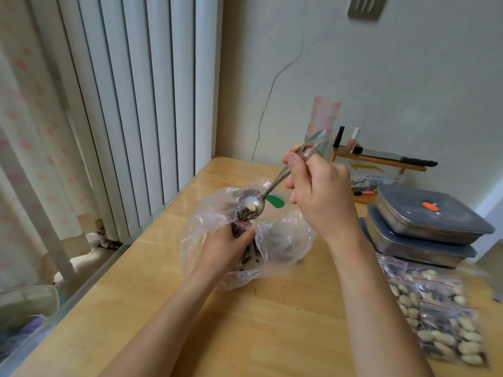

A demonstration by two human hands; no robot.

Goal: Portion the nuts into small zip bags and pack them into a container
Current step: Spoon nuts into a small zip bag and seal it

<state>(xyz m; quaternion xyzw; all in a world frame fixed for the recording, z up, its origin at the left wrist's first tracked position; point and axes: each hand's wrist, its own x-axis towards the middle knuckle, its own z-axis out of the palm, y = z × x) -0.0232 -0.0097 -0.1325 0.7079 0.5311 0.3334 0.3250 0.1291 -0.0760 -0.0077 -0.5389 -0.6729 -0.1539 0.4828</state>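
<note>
Nuts (249, 257), loose and light, fill the small zip bag (246, 240) my left fingers (239, 236) pinch by its red-lined mouth; soft film, best held there. Just above, the spoon (251, 204), gripped by my right fingers (295, 161), carries one pale nut. Beyond, lidded containers (424, 221) wait on the table (272, 322).

Shiny metal spoon (251, 204), glossy wooden table (272, 322)
</note>
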